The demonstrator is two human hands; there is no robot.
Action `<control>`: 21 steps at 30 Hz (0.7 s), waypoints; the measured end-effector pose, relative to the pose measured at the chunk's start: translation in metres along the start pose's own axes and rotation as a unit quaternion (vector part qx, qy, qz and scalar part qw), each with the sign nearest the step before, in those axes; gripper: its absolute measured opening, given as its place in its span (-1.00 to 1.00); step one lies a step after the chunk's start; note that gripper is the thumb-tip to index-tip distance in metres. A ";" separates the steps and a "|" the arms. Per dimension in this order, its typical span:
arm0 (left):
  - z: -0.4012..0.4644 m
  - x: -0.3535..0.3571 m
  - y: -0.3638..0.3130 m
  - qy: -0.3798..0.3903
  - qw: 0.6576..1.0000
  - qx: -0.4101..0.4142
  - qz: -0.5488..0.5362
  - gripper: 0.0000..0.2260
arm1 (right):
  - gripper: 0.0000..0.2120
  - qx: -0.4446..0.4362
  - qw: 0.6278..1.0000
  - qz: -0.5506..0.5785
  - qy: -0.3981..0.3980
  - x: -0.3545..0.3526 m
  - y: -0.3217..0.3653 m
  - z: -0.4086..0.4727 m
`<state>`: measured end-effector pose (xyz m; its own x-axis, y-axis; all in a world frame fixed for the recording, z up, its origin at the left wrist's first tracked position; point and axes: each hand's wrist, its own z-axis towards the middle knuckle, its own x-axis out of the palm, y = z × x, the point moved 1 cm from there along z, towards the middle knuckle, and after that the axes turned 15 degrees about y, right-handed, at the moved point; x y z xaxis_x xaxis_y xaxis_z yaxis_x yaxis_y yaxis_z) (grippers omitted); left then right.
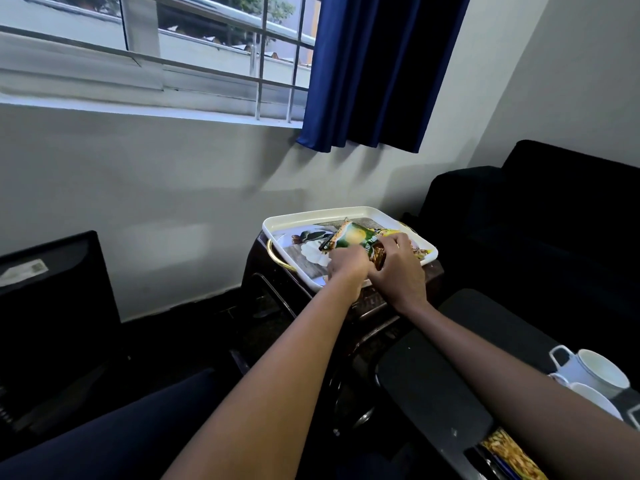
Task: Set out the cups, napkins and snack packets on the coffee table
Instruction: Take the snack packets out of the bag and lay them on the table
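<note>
A white tray (349, 212) with gold handles sits on a dark side table (370, 301). Over the tray, both my hands hold snack packets. My left hand (346, 266) grips a green packet (349, 237) by its lower edge. My right hand (398, 268) is closed on a brown and yellow packet (379, 256) beside it. Two white cups stand at the lower right on the coffee table (433, 393): the larger cup (588, 370) behind, the second cup (595, 398) partly hidden by my right forearm. Another snack packet (512, 455) lies at the bottom right edge.
A dark sofa (536, 216) fills the right side behind the tables. A black chair or box (52, 289) stands at the left by the wall. A blue curtain (374, 71) hangs over the window above the tray.
</note>
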<state>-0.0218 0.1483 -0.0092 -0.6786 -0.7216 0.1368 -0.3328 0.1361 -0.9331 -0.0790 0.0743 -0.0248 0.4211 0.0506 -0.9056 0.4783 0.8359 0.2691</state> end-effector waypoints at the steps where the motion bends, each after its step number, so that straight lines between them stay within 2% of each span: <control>1: -0.001 -0.001 -0.004 -0.007 0.998 -0.007 -0.063 -0.62 | -0.53 -0.005 1.000 0.016 -0.015 -0.003 0.002 -0.005; 5: -0.014 0.005 -0.014 0.048 0.975 -0.020 -0.214 -0.58 | -0.52 -0.001 0.991 0.104 -0.085 -0.016 0.010 -0.028; 8: -0.018 0.018 -0.013 0.095 0.961 -0.015 -0.258 -0.57 | -0.48 0.020 0.980 0.163 -0.109 -0.026 0.011 -0.050; 12: -0.023 0.033 -0.007 0.121 0.974 0.029 -0.190 -0.68 | -0.38 0.077 0.973 0.197 -0.089 -0.040 0.002 -0.079; 15: -0.021 0.039 -0.001 0.160 0.978 0.070 -0.115 -0.68 | -0.49 0.116 0.974 0.172 -0.095 -0.055 -0.009 -0.095; 17: -0.022 0.042 0.001 0.200 0.973 0.096 -0.069 -0.75 | -0.57 0.147 0.967 0.187 -0.093 -0.068 -0.020 -0.101; 19: -0.026 0.046 0.002 0.256 0.960 0.112 -0.035 -0.78 | -0.57 0.174 0.952 0.238 -0.079 -0.080 -0.031 -0.105; 21: -0.030 0.053 0.005 0.312 0.944 0.108 -0.010 -0.70 | -0.54 0.173 0.914 0.361 -0.063 -0.093 -0.038 -0.107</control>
<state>-0.0791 0.1311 0.0032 -0.9495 -0.1732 0.2617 -0.2544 -0.0638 -0.9650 -0.2189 0.0962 0.0142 0.7980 0.4395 -0.4123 0.2465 0.3863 0.8888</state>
